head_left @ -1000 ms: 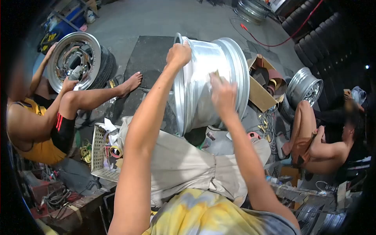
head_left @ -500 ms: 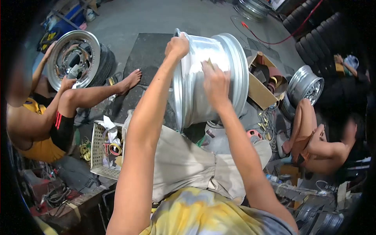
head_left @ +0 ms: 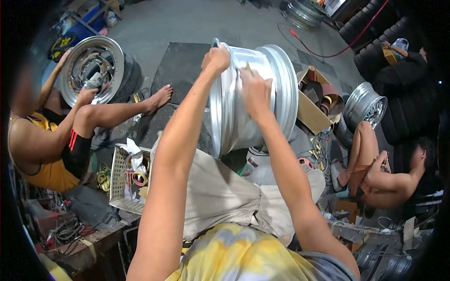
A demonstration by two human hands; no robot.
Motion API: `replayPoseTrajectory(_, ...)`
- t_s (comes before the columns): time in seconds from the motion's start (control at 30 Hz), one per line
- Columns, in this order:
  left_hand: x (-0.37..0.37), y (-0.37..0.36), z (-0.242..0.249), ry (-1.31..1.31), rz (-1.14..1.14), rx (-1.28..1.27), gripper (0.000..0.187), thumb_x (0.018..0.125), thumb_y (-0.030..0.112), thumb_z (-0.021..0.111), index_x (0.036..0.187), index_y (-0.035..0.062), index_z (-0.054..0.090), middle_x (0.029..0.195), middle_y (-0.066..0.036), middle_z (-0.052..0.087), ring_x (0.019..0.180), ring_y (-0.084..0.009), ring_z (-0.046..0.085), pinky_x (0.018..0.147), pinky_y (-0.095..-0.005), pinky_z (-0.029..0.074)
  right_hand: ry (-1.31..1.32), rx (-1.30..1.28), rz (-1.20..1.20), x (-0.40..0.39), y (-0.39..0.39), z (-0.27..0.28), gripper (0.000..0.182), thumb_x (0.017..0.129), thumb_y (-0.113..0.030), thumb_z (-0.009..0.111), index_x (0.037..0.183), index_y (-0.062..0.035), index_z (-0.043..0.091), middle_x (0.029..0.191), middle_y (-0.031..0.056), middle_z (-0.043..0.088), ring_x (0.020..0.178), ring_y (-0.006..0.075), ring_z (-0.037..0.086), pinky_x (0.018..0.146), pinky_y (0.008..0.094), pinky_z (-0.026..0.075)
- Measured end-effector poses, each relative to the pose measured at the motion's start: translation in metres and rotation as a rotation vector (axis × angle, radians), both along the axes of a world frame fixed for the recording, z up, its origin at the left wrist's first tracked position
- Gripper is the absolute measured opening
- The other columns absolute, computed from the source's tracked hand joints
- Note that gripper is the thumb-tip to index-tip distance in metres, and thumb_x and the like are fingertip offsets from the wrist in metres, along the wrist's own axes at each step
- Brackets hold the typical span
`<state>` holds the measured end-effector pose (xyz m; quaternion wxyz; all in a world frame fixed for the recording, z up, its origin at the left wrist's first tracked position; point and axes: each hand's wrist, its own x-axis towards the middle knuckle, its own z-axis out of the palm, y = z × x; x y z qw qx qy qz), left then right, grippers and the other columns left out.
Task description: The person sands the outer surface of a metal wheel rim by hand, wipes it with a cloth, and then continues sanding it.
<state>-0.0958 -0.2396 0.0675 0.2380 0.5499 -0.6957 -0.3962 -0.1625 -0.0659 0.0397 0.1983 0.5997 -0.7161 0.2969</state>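
A silver wheel rim stands on its side between my legs, its broad barrel facing me. My left hand grips the rim's left edge near the top, fingers closed round the lip. On the barrel's upper middle, my right hand presses a small tan piece, perhaps sandpaper, against the metal; its fingers are bent and together, and most of the piece is hidden under them.
At the left a person holds a tool at a chrome wheel. A cardboard box with abrasive rolls stands right of the rim. Another person sits at the right by a rim. A plastic basket is at lower left.
My right hand has shifted slightly left on the barrel and looks less blurred. The rim and my left hand appear slightly lower and to the right.
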Motion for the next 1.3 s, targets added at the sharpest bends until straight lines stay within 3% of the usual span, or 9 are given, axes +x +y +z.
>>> replayPoseTrajectory(0.3, 0.001, 0.001, 0.006, -0.043, -0.022, 0.018, 0.068, 0.108, 0.048, 0.032, 0.132, -0.0062, 0.065, 0.137, -0.028, 0.063, 0.132, -0.0432, 0.058, 0.112, -0.0492, 0.044, -0.033, 0.105, -0.016, -0.004, -0.026, 0.013, 0.032, 0.09, -0.007, 0.064, 0.12, -0.0046, 0.072, 0.102, 0.0159, 0.07, 0.095, 0.0322, 0.072, 0.083, 0.0481, 0.041)
replayPoseTrajectory(0.37, -0.002, 0.002, 0.008, -0.035, -0.007, 0.019, 0.068, 0.108, 0.048, 0.032, 0.132, -0.0062, 0.065, 0.137, -0.029, 0.063, 0.132, -0.0432, 0.058, 0.112, -0.0492, 0.044, 0.0, -0.017, -0.008, 0.005, 0.003, -0.003, 0.027, 0.098, -0.012, 0.059, 0.12, -0.0059, 0.073, 0.101, 0.0146, 0.072, 0.087, 0.0337, 0.068, 0.079, 0.0474, 0.041)
replayPoseTrajectory(0.5, 0.001, 0.004, 0.005, -0.031, -0.012, 0.009, 0.069, 0.108, 0.048, 0.032, 0.132, -0.0073, 0.064, 0.137, -0.03, 0.062, 0.133, -0.0435, 0.057, 0.113, -0.0491, 0.044, -0.019, 0.015, 0.004, 0.009, 0.011, -0.004, 0.038, 0.087, -0.006, 0.063, 0.124, -0.0047, 0.069, 0.111, 0.016, 0.069, 0.094, 0.033, 0.071, 0.086, 0.0489, 0.042)
replayPoseTrajectory(0.63, 0.0, 0.001, 0.003, -0.016, -0.002, 0.011, 0.069, 0.107, 0.048, 0.032, 0.133, -0.0068, 0.064, 0.138, -0.03, 0.062, 0.134, -0.0445, 0.057, 0.113, -0.049, 0.043, -0.039, 0.028, -0.001, 0.001, -0.03, 0.015, 0.028, 0.089, -0.007, 0.062, 0.115, -0.0058, 0.073, 0.099, 0.0139, 0.071, 0.088, 0.0351, 0.07, 0.084, 0.0498, 0.041)
replayPoseTrajectory(0.77, 0.0, -0.003, 0.002, -0.013, 0.009, 0.021, 0.069, 0.107, 0.049, 0.032, 0.134, -0.006, 0.064, 0.139, -0.03, 0.061, 0.134, -0.0441, 0.056, 0.113, -0.0488, 0.043, -0.121, -0.129, 0.001, 0.024, 0.014, -0.019, 0.018, 0.092, -0.009, 0.06, 0.105, -0.0059, 0.073, 0.099, 0.0153, 0.071, 0.088, 0.0358, 0.07, 0.08, 0.0498, 0.04)
replayPoseTrajectory(0.93, 0.002, 0.002, -0.004, 0.011, -0.012, 0.02, 0.07, 0.107, 0.049, 0.032, 0.132, -0.007, 0.064, 0.139, -0.03, 0.061, 0.135, -0.0444, 0.055, 0.114, -0.0495, 0.042, -0.14, 0.035, -0.043, 0.008, -0.033, 0.009, 0.03, 0.094, -0.012, 0.056, 0.119, -0.0093, 0.074, 0.101, 0.0141, 0.071, 0.094, 0.0331, 0.069, 0.084, 0.0494, 0.04)
replayPoseTrajectory(1.03, -0.001, -0.008, -0.009, 0.03, -0.031, 0.008, 0.07, 0.107, 0.05, 0.032, 0.133, -0.0069, 0.064, 0.14, -0.031, 0.06, 0.135, -0.0453, 0.055, 0.114, -0.0494, 0.042, -0.117, 0.033, -0.037, 0.019, 0.005, -0.005, 0.032, 0.093, -0.011, 0.057, 0.121, -0.0083, 0.072, 0.106, 0.0138, 0.071, 0.1, 0.0322, 0.066, 0.087, 0.0493, 0.041)
replayPoseTrajectory(1.17, 0.001, -0.004, -0.01, -0.014, 0.029, 0.032, 0.07, 0.107, 0.051, 0.035, 0.133, -0.0062, 0.064, 0.14, -0.031, 0.06, 0.134, -0.0454, 0.056, 0.113, -0.0502, 0.043, -0.046, -0.105, 0.02, 0.024, 0.01, -0.005, 0.032, 0.092, -0.01, 0.059, 0.121, -0.0065, 0.071, 0.108, 0.0121, 0.07, 0.103, 0.0307, 0.064, 0.09, 0.0492, 0.041)
replayPoseTrajectory(1.3, -0.006, -0.02, -0.022, -0.013, 0.016, -0.011, 0.07, 0.107, 0.051, 0.035, 0.128, -0.008, 0.066, 0.135, -0.032, 0.063, 0.131, -0.0458, 0.058, 0.111, -0.051, 0.044, 0.002, 0.056, -0.07, 0.003, -0.029, 0.01, 0.028, 0.091, -0.013, 0.062, 0.117, -0.0087, 0.071, 0.106, 0.0102, 0.071, 0.103, 0.0294, 0.064, 0.091, 0.0487, 0.042)
